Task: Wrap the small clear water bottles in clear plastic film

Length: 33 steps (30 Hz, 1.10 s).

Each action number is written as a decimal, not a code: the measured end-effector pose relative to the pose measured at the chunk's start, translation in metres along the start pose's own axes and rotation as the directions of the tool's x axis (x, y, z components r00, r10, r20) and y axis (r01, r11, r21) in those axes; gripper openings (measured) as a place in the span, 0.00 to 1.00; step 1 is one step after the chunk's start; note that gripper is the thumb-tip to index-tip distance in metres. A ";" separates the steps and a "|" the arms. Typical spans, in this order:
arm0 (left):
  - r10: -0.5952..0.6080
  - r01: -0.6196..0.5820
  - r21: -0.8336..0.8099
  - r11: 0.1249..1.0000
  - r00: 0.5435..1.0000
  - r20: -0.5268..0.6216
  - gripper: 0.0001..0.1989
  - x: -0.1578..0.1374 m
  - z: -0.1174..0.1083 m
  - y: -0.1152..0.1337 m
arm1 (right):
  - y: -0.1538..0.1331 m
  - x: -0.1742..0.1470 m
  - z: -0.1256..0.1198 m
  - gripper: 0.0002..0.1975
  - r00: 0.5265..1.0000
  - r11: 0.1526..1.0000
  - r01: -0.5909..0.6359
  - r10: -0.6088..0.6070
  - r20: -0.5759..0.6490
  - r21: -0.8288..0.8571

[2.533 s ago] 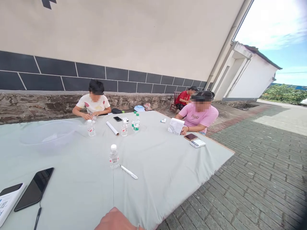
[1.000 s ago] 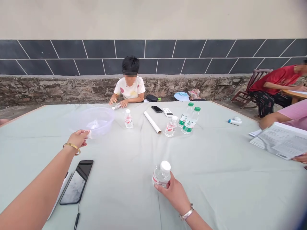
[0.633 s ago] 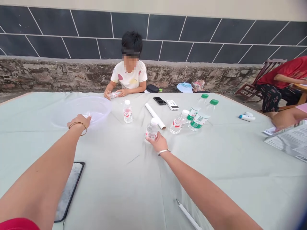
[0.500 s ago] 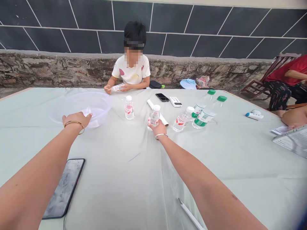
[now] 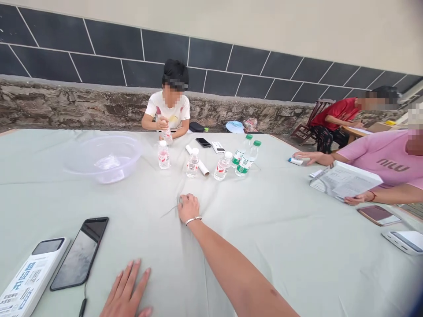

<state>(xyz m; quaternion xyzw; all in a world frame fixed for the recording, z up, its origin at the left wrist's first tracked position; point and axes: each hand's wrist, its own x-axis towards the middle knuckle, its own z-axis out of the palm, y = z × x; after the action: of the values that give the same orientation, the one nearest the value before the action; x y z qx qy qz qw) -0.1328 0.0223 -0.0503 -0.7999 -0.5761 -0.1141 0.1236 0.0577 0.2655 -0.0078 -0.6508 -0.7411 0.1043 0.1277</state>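
My left hand (image 5: 127,293) lies flat on the tablecloth at the bottom, fingers spread, holding nothing. To its left is a large black phone (image 5: 81,253) with a cord. My right hand (image 5: 189,208) is curled down at mid-table, its fingertips closed at a fold of the pale green tablecloth (image 5: 158,246). Just beyond it stand three small clear bottles with white caps: one on the left (image 5: 163,156), one in the middle (image 5: 192,164) and one on the right (image 5: 222,167). A translucent purple basin (image 5: 127,169) at left holds crumpled clear plastic (image 5: 108,162).
Two green-capped bottles (image 5: 245,163) and a cardboard tube (image 5: 204,168) stand or lie beyond. A white power bank (image 5: 31,277) is near left. Opposite, a person (image 5: 168,108) holds a small bottle (image 5: 167,135). At right, a pink-shirted person (image 5: 390,154) holds a printed sheet (image 5: 345,180).
My right hand has let go of the middle white-capped bottle and come back toward me onto the cloth. My left hand has left the basin and dropped to the near table. The view has shifted right.
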 end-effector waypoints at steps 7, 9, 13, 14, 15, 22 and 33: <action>0.047 -0.049 0.106 0.993 0.999 0.026 0.32 -0.019 -0.026 0.004 | -0.028 -0.011 0.008 0.22 0.994 0.991 0.089 -0.082 0.066 -0.099; 0.045 -0.049 0.112 0.993 0.998 0.035 0.32 -0.013 -0.031 0.007 | -0.031 -0.010 0.011 0.23 0.992 0.990 0.102 -0.094 0.086 -0.095; -0.008 0.001 0.072 0.997 0.995 0.101 0.32 -0.009 -0.039 0.011 | -0.032 -0.008 0.012 0.24 0.989 0.989 0.118 -0.110 0.096 -0.091; -0.021 0.014 0.054 0.998 0.993 0.116 0.31 -0.009 -0.040 0.011 | -0.032 -0.007 0.011 0.23 0.989 0.989 0.116 -0.106 0.101 -0.094; -0.032 0.027 0.037 0.999 0.991 0.132 0.31 -0.009 -0.041 0.012 | -0.032 -0.006 0.011 0.23 0.989 0.989 0.112 -0.101 0.109 -0.097; -0.043 0.041 0.014 0.999 0.990 0.138 0.30 -0.009 -0.044 0.013 | -0.040 0.017 0.021 0.24 0.967 0.976 0.217 -0.211 0.140 -0.029; 0.090 -0.093 0.129 0.987 0.995 0.034 0.34 -0.006 -0.030 0.005 | -0.113 0.147 0.016 0.34 0.974 0.940 0.014 0.064 -0.217 0.340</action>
<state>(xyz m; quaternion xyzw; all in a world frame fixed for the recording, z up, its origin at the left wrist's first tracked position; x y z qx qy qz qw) -0.1316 0.0055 -0.0241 -0.8172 -0.5466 -0.0594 0.1728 -0.0710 0.3964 0.0210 -0.6360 -0.6845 0.1577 0.3194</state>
